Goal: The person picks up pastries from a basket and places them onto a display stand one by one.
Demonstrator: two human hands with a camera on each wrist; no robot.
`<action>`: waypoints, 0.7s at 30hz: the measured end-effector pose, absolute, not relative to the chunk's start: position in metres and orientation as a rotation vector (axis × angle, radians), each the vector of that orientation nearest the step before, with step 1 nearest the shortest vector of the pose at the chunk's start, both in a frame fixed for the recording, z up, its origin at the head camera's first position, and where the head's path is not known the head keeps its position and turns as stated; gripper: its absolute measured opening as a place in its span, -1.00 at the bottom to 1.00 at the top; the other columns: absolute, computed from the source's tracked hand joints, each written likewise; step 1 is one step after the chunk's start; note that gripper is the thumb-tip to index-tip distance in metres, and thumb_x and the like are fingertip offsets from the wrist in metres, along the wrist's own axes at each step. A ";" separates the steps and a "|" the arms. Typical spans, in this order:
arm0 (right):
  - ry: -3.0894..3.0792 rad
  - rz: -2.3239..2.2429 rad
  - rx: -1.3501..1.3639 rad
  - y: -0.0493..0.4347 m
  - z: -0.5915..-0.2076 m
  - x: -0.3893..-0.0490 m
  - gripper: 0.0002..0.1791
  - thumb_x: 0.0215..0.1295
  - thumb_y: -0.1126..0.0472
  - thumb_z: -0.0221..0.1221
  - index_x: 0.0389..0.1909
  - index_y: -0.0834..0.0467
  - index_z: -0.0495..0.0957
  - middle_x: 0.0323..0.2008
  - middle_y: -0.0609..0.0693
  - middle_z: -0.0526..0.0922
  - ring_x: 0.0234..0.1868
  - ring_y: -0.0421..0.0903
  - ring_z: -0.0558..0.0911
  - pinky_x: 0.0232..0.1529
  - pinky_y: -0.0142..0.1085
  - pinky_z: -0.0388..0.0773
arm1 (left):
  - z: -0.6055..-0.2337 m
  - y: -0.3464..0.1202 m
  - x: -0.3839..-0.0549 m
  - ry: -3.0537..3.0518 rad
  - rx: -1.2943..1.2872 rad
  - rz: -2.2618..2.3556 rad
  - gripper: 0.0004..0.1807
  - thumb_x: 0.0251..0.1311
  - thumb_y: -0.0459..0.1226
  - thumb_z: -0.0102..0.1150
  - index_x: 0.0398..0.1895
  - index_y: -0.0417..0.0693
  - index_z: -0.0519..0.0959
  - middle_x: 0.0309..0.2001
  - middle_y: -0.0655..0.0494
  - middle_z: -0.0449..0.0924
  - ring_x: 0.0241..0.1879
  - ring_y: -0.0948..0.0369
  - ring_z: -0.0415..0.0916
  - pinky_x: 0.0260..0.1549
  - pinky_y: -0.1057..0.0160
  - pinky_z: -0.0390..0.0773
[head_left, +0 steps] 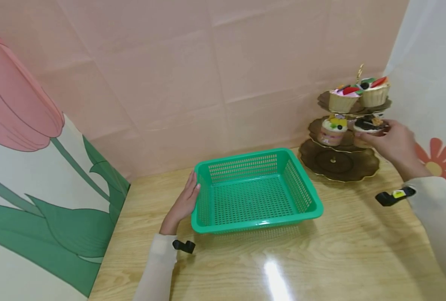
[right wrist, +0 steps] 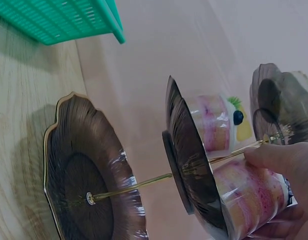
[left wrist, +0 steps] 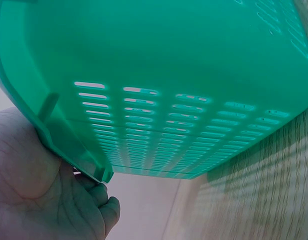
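On the middle tier of a dark, gold-edged three-tier stand [head_left: 333, 161], my right hand [head_left: 396, 140] grips a clear cake cup with a dark chocolate topping [head_left: 369, 124]. The right wrist view shows the pink-layered side of this cake cup [right wrist: 251, 195] close against the tier, thumb on one side and fingers on the other. Beside it sits another cake cup [head_left: 332, 131] with yellow fruit and a blueberry. My left hand [head_left: 185, 198] rests along the left rim of a green plastic basket [head_left: 254, 225], fingers fairly straight; the left wrist view shows its palm [left wrist: 69, 200] against that rim.
Two fruit-topped cupcakes, one with pink cream [head_left: 342, 101] and one with white cream [head_left: 375, 95], stand on the top tier. The stand is at the wooden table's [head_left: 339, 259] back right, near a pink wall covering [head_left: 170, 83]. The basket's slotted floor shows bare.
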State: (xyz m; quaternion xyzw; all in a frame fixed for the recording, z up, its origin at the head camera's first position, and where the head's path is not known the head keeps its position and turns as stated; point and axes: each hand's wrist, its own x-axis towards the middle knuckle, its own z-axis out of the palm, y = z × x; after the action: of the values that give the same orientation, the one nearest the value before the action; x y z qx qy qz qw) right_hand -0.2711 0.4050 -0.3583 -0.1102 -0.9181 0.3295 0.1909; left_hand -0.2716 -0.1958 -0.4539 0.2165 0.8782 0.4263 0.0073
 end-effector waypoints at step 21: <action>-2.567 0.862 -0.175 0.412 -0.364 -0.300 -0.27 0.19 -0.07 0.42 0.11 0.42 0.45 -0.22 0.40 0.63 -0.35 0.01 0.54 -0.47 -0.31 0.36 | -0.455 -0.197 -0.273 2.754 0.680 1.332 -0.36 0.68 -0.17 -0.42 0.64 -0.18 -0.28 0.64 0.05 -0.47 0.61 0.07 -0.47 0.51 -0.10 -0.25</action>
State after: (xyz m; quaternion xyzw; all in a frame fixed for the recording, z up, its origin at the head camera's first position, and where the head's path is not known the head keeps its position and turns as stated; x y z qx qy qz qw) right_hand -0.2999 0.4124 -0.3643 -0.0629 -0.9244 0.3105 0.2123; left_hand -0.2731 -0.1966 -0.4548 0.2170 0.8788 0.4250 0.0040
